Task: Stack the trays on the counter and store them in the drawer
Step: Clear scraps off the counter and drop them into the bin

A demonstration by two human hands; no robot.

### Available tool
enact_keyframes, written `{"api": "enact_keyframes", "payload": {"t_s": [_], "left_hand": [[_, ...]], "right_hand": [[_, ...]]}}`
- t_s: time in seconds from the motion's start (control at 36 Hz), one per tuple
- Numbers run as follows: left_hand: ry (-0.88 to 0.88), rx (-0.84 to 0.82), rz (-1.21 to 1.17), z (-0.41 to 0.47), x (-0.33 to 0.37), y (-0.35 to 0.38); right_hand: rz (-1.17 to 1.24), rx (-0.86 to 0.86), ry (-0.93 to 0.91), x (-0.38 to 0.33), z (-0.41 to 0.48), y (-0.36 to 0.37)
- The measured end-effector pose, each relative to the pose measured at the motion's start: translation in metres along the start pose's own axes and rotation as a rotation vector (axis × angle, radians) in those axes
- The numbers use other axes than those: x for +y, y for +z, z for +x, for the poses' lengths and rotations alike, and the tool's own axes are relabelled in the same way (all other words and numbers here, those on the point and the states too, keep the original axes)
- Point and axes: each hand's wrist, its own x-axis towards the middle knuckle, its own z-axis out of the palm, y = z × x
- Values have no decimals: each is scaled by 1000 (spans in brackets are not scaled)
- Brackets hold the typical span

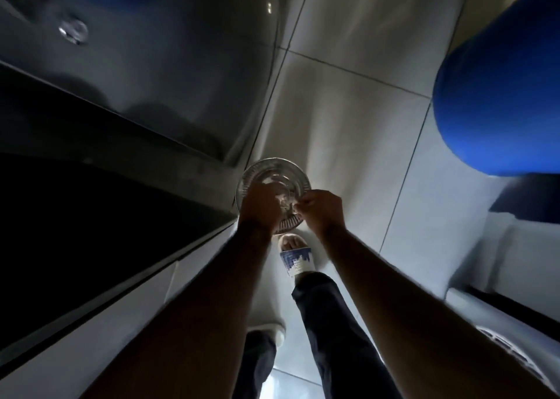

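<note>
A round clear glass tray with a ribbed rim is held low over the tiled floor, just past the edge of the dark counter. My left hand grips its near left rim from above. My right hand pinches its near right rim. Whether it is one tray or a stack, I cannot tell. The frame is dim and blurred. No drawer opening shows clearly.
A glossy grey cabinet front with a round glass knob stands at upper left. A large blue barrel is at the right. Below the tray are my slippered foot and dark trouser legs on pale floor tiles.
</note>
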Motion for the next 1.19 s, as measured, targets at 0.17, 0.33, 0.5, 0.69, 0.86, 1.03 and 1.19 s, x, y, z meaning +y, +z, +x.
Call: {"api": "enact_keyframes", "payload": {"t_s": [0.17, 0.33, 0.5, 0.69, 0.86, 1.03, 1.19], "left_hand": [[-57, -109, 103, 12, -27, 24], [-50, -129, 149, -18, -20, -3], [97, -6, 313, -75, 15, -87], [202, 199, 522, -158, 57, -197], [269, 310, 446, -234, 60, -274], [129, 516, 308, -309, 22, -353], [-114, 627, 254, -379, -51, -412]], "right_hand": [[27, -71, -7, 17, 13, 17], [-334, -73, -242, 6, -18, -10], [-714, 62, -487, -41, -77, -74], [-698, 142, -586, -131, -171, -146], [-733, 193, -742, -209, -244, -181], [-797, 231, -981, -299, -301, -177], [-898, 210, -1183, -386, -351, -141]]}}
